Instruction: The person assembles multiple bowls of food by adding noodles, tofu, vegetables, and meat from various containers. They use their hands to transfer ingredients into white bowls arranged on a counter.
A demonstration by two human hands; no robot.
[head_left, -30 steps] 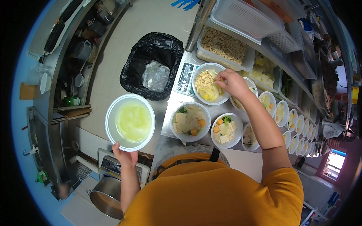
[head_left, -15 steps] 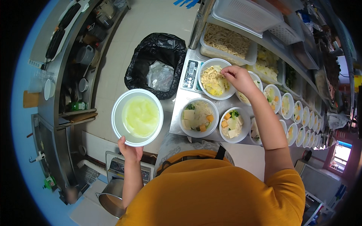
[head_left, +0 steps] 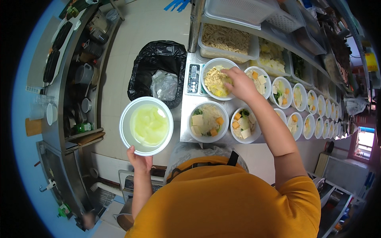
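At left, my left hand [head_left: 140, 160] grips the near rim of a white plastic bowl [head_left: 170, 137], thumb on the outside. Pale yellow-green, watery contents fill its bottom. My right hand [head_left: 239, 84] reaches into a food bowl [head_left: 205, 88] that sits on a digital scale [head_left: 193, 78]. Thumb and fingers are apart, just over yellowish shredded strips [head_left: 214, 75] and pale leafy pieces; nothing shows between them. Nearer me stand two bowls of noodles, tofu, orange cubes and greens: one bowl [head_left: 192, 137] at left, another bowl [head_left: 247, 141] under my right forearm.
Rows of similar filled bowls [head_left: 280, 104] run along the steel counter to the right. Behind them are tubs of ingredients, including a tub of shredded strips [head_left: 222, 55], beneath an overhanging shelf. A black-lined bin [head_left: 139, 75] stands left of the counter; a steel rack [head_left: 104, 59] lines the far left.
My right hand has gone from a pinch above the scale bowl's right side to spread fingers lower in it. The view has shifted slightly; my left hand still holds its bowl.
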